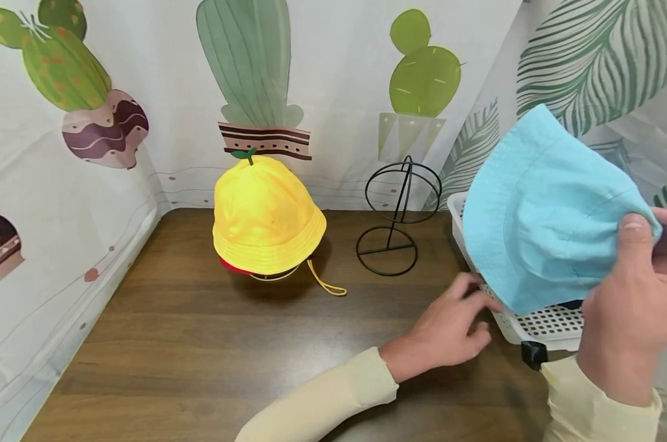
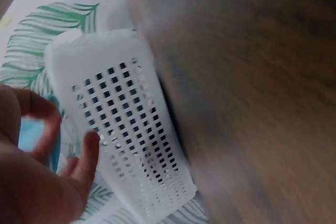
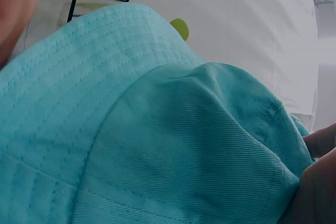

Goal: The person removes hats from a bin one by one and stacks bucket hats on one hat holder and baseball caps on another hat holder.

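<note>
A light blue bucket hat hangs over the white basket on the right, its brim turned to the left. My right hand pinches the crown of the hat, thumb on the near side. The stitched brim and creased crown of the same hat fill much of the right wrist view. My left hand is by the basket's left edge, just below the brim, fingers loosely bent. In the left wrist view, the left hand has nothing between its fingers; whether it touches the basket or brim I cannot tell.
A perforated white basket stands at the table's right side, largely covered by the hat. Behind the left hand is a black wire hat stand. A yellow hat with a green leaf and cord sits on another stand, something red under its brim.
</note>
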A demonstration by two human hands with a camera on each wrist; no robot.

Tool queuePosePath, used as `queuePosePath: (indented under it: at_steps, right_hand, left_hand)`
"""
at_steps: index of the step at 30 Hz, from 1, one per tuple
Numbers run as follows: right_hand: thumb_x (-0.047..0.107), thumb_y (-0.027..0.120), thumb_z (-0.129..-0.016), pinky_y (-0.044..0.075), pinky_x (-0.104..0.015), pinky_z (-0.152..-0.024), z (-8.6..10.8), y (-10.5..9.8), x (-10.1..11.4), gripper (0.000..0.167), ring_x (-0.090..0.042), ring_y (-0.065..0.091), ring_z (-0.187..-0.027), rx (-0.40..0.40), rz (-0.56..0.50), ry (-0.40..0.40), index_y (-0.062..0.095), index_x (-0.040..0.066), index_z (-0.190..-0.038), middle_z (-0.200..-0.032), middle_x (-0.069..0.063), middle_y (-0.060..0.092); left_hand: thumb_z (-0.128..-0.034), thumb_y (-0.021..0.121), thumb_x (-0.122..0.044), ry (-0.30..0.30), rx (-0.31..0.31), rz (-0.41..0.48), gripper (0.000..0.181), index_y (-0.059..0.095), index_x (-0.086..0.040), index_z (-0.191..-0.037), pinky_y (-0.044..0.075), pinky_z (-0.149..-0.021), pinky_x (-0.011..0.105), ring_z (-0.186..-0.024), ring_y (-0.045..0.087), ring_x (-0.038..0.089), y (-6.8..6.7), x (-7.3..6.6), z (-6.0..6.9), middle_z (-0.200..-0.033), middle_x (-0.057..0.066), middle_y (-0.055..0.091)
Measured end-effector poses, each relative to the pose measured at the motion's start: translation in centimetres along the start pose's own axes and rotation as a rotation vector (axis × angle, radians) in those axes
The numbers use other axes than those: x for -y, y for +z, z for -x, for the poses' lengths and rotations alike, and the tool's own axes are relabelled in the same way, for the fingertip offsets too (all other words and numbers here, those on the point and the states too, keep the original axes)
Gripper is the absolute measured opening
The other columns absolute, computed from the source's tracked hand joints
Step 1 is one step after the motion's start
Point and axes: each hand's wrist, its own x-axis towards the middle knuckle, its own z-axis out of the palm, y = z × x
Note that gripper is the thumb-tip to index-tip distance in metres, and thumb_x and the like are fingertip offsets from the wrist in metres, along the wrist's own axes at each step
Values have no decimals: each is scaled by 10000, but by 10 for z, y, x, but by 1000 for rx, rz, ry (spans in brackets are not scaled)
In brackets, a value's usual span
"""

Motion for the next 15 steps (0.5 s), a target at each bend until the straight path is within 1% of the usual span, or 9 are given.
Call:
queuePosePath:
  at_steps: [1,3,5,6,7,8,11,14,15]
  right_hand:
    - [-131,619,-964,451,-326,-998,1,1,0,184,-285,590,-1103,-8,-58,-1,692,-51,-1113,-1146,-181,618]
    - [-152,632,-939,463,-357,-989,4,2,-1,171,-306,606,-1070,-9,-102,-20,693,-81,-1083,-1115,-196,626]
    - [-150,645,-931,474,-387,-979,6,2,-2,161,-322,618,-1041,16,-106,-60,692,-106,-1078,-1093,-194,644]
    - [-156,656,-920,480,-402,-965,7,2,-2,157,-336,621,-1024,25,-128,-72,691,-120,-1070,-1078,-206,645]
    - [-155,664,-915,484,-411,-962,8,2,-2,155,-345,623,-1021,34,-137,-80,688,-130,-1066,-1072,-213,643]
    - [-145,668,-918,488,-420,-960,9,2,-2,152,-355,625,-1023,53,-121,-100,691,-127,-1067,-1073,-214,645]
    - [-144,698,-900,491,-430,-957,13,4,0,173,-367,622,-1027,61,-150,-93,668,-150,-1071,-1081,-236,613]
    - [-170,721,-860,510,-438,-922,17,8,3,206,-378,633,-974,43,-210,-55,652,-180,-1054,-1036,-263,614]
    - [-184,735,-837,520,-439,-899,18,11,4,228,-379,636,-936,32,-253,-34,638,-203,-1042,-1004,-271,615]
  left_hand:
    - [-922,669,-84,-58,-9,65,362,677,-243,-1247,434,-847,80,-989,585,3,-5,1,3,-1472,-23,445]
    - [-854,656,-24,-167,-28,189,421,639,-221,-1226,457,-781,96,-905,577,-1,-15,2,8,-1454,-46,439]
    - [-819,615,25,-227,-57,307,495,603,-198,-1261,498,-793,130,-919,589,11,-28,5,11,-1431,-61,451]
    - [-809,594,47,-234,-74,366,540,584,-179,-1299,515,-836,152,-1000,602,23,-34,7,13,-1422,-56,464]
    - [-800,581,66,-237,-90,423,582,561,-163,-1334,527,-878,177,-1079,597,34,-42,9,14,-1420,-51,474]
    - [-797,574,91,-224,-108,484,614,538,-132,-1368,538,-926,214,-1156,588,60,-49,11,15,-1430,-21,485]
    - [-797,550,129,-145,-157,645,684,460,-47,-1452,517,-1064,342,-1360,530,151,-72,17,18,-1468,63,512]
    - [-854,555,73,-78,-172,787,678,410,-13,-1511,470,-1130,428,-1415,503,212,-92,21,20,-1520,113,502]
    - [-886,557,33,-72,-169,829,661,403,-20,-1527,455,-1145,430,-1421,501,213,-98,23,21,-1532,109,497]
